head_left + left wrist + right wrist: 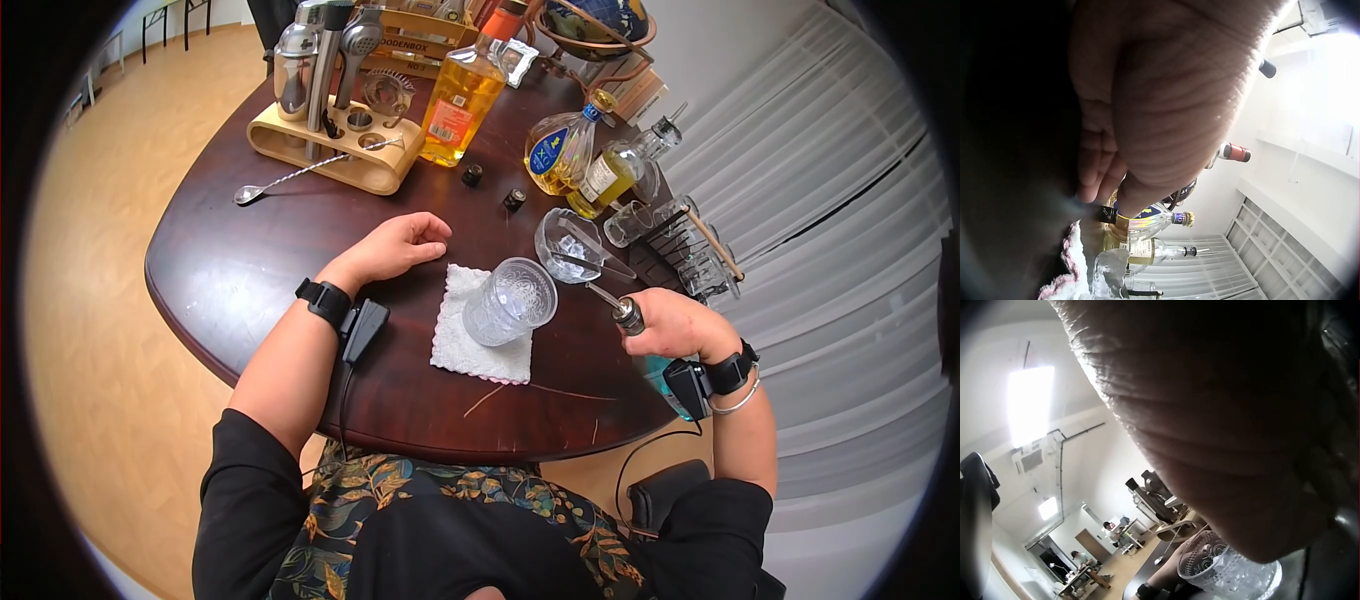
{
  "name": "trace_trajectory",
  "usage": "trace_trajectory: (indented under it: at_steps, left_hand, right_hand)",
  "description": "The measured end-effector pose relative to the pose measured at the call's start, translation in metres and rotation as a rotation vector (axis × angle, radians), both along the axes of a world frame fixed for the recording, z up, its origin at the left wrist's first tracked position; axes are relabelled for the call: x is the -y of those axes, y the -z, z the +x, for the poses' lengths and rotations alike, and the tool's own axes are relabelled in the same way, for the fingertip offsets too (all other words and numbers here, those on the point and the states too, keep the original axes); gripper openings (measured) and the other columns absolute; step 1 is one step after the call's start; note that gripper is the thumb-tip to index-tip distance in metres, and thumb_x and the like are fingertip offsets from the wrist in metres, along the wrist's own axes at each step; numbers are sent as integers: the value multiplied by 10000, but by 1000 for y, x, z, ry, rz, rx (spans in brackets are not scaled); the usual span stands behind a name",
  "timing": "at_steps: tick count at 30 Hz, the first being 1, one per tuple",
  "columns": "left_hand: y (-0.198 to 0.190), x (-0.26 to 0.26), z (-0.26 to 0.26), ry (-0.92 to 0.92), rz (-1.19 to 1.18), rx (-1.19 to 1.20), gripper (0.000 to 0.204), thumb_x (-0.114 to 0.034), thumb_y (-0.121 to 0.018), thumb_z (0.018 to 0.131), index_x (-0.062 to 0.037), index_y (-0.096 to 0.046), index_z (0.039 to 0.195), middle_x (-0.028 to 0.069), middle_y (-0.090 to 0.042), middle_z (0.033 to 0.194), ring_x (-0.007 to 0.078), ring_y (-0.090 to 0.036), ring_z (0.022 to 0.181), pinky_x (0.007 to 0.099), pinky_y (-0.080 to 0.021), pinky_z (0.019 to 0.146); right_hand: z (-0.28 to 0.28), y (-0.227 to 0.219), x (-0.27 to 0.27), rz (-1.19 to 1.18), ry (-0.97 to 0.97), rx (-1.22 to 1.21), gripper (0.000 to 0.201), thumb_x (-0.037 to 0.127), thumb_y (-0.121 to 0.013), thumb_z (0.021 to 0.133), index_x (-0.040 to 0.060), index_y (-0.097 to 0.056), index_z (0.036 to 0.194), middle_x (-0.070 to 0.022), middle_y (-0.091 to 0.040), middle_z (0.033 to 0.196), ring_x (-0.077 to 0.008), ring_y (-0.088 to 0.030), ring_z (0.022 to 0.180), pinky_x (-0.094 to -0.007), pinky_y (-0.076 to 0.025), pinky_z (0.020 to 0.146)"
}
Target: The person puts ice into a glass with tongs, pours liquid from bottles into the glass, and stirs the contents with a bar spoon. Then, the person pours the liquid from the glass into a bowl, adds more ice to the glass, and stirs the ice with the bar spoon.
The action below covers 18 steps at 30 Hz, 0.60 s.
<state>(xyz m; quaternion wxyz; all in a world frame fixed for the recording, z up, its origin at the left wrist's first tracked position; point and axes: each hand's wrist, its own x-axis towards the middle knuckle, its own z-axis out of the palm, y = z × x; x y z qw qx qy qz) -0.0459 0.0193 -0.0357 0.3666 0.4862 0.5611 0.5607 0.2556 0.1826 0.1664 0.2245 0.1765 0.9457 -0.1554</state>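
My right hand (680, 325) grips the neck of a bottle with a metal pour spout (628, 316). The spout points up and left toward the glass. Blue-green liquid (660, 376) shows below the hand, which hides most of the bottle. A patterned clear glass (505, 310) stands on a white cloth (452, 335) with a pink edge; ice (1244, 578) shows in it from the right wrist. To the left of the cloth, my left hand (405, 245) rests by the table with loosely bent fingers, holding nothing.
Behind the glass sits an ice bowl (545, 240) with tongs (612, 264) across it. Two dark caps (472, 175) lie farther back. An orange bottle (465, 95), other bottles (610, 175), a wooden bar-tool stand (385, 175) with a twisted spoon (300, 175), and a glass rack (700, 235) stand around.
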Motion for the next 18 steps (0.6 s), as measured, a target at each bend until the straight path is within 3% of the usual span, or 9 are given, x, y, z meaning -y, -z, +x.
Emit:
trace_trajectory:
  at_steps: [2,15,18]
  left_hand:
    - [-1,0,0,-2,-5,-4,247,-116,-614,923,-5,-568,1139,39,-623,1012,97,-574,929,253,-484,847]
    - [-2,1,1,4,-3,24,234,-105,-613,921,-4,-568,1127,40,-625,1007,98,-577,935,252,-481,858]
    - [-4,1,-2,46,-64,14,293,-129,-613,909,-9,-541,1167,51,-588,1141,126,-548,1077,288,-436,964]
  right_hand:
    - [0,1,0,-7,-3,-14,193,157,-638,681,1,-530,715,-163,-548,622,-313,-522,580,-377,-450,584]
    - [-4,-5,4,41,13,33,194,161,-645,680,0,-550,728,-168,-570,645,-318,-549,604,-381,-458,596]
    - [-3,-5,3,36,14,27,191,162,-644,681,0,-554,730,-169,-570,645,-319,-550,605,-381,-459,598]
